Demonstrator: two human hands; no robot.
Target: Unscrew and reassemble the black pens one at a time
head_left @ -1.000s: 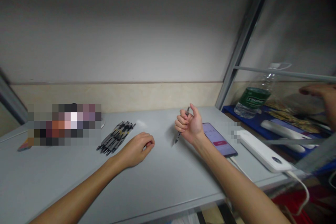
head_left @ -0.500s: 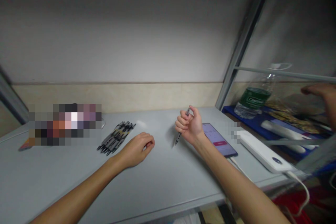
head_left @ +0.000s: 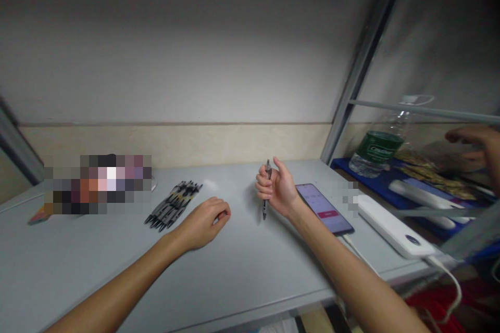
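My right hand [head_left: 274, 186] is raised just above the table, its fingers curled round a grey and black click pen [head_left: 265, 210]. The pen stands nearly upright, tip down, and my thumb points up, away from its top end. My left hand [head_left: 207, 222] rests on the table with the fingers curled in, and nothing shows in it. Just beyond that wrist lies a neat row of several similar pens [head_left: 172, 207], side by side and slanting.
A phone [head_left: 326, 210] with a lit screen lies by my right wrist, a cable plugged in. Right of it is a white power bank [head_left: 390, 226]. Past the metal frame stand a large water bottle [head_left: 377, 148] and another person's hand [head_left: 474, 138]. A blurred-out item is at left.
My right hand has shifted slightly left and turned, bringing the pen from slanted to nearly upright. The thumb has lifted off the pen's top. My left hand has stayed put.
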